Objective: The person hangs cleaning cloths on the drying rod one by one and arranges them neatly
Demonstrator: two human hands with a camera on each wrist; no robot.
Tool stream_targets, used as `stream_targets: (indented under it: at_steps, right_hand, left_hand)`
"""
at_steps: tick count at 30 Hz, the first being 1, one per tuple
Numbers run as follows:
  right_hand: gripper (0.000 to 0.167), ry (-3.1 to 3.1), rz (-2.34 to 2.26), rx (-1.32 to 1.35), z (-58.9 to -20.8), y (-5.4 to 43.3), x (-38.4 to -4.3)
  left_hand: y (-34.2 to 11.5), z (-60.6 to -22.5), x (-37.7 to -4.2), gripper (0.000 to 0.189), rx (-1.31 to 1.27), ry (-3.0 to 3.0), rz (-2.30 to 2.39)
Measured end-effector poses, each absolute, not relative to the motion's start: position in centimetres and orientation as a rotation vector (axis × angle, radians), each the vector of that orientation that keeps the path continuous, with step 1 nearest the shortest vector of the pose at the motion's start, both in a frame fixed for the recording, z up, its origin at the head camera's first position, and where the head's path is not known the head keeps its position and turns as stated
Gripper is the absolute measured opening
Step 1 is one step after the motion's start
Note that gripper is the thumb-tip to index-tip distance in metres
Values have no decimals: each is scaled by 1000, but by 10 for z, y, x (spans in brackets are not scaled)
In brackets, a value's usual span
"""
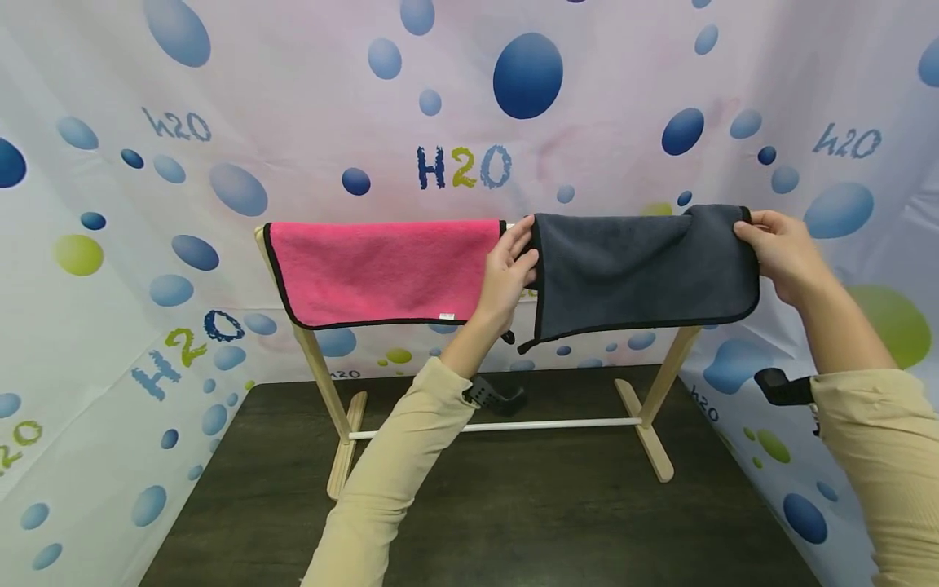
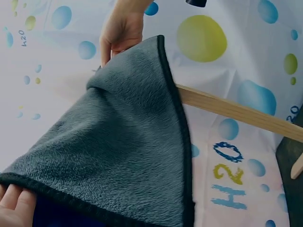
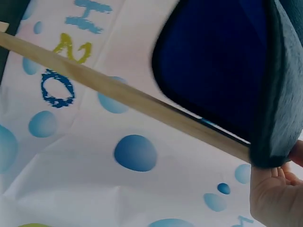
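Observation:
A dark grey towel (image 1: 623,273) with black edging hangs over the top of a wooden rack, on its right half. My left hand (image 1: 504,273) holds its left edge near the top, fingers partly hidden by the cloth. At the top right corner, my right hand (image 1: 785,253) pinches the towel, where the cloth bunches into a raised fold. The right wrist view shows the towel's dark blue underside (image 3: 213,61). To the left, a pink towel (image 1: 381,273) with black edging and a small white tag lies draped over the same rack, close to my left forearm.
The rack's wooden leg (image 1: 323,379) stands at the left, with another leg (image 1: 669,375) at the right. A white lower bar (image 1: 565,423) joins them above the dark tabletop (image 1: 513,514). Behind hangs a white curtain (image 1: 293,98) printed with bubbles and "H2O".

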State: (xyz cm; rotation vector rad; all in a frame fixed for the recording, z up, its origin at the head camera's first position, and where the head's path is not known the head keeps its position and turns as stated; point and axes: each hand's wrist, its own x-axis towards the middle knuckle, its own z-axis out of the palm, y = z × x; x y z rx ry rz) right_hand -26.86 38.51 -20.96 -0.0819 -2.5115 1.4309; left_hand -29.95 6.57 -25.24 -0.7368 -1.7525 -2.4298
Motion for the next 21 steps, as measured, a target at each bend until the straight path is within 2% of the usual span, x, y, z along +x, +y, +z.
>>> stream_targets:
  at_steps: [8,12,17,21]
  right_hand:
    - [12,-2473,1490,15,-239,390,-261]
    - [13,-2543,1482,57,-251,394,-259]
    - [13,-2660,1465,130,-255,399,-258]
    - [16,-2640,1467,155,-244,404,-256]
  left_hand:
    - [73,-285,-293,50,-780,-1662,-2456]
    - [79,-301,-293,51,-749,-1690,-2431]
    - [83,-309,-294,37,-772,-1899,-2361]
    - [77,-298,-296,24,-814,-2006,-2261]
